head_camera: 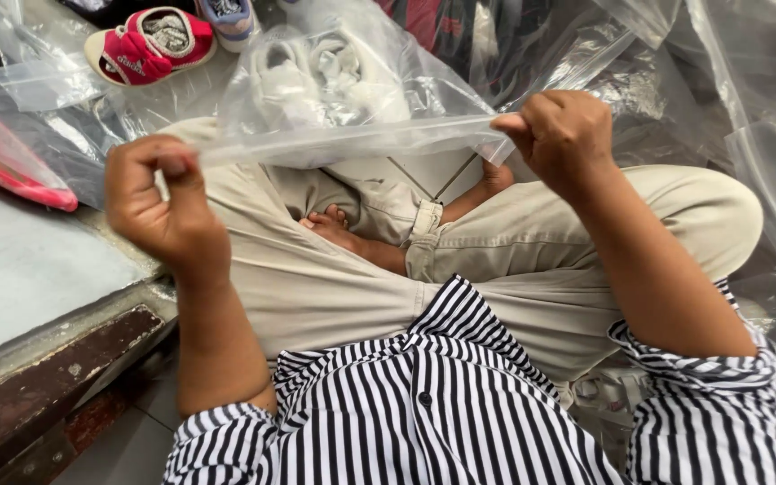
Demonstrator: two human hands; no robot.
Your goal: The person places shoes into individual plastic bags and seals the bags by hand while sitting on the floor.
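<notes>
- A clear plastic bag (352, 99) holding a pair of small white shoes (330, 76) is stretched sideways between the person's two raised hands, above crossed legs in beige trousers (334, 287).
- The left hand (159, 202) is clenched, its fingertips pinching the bag's left end.
- The right hand (563, 139) is clenched, fingertips pinching the right end.
- The bag's top strip runs as one long, nearly level line from fingers to fingers; the shoes sit just beyond that line, away from the body.
- Both hands grip equally close; neither is nearer.
- A red and white shoe (147, 43) lies well beyond the left fingers.
</notes>
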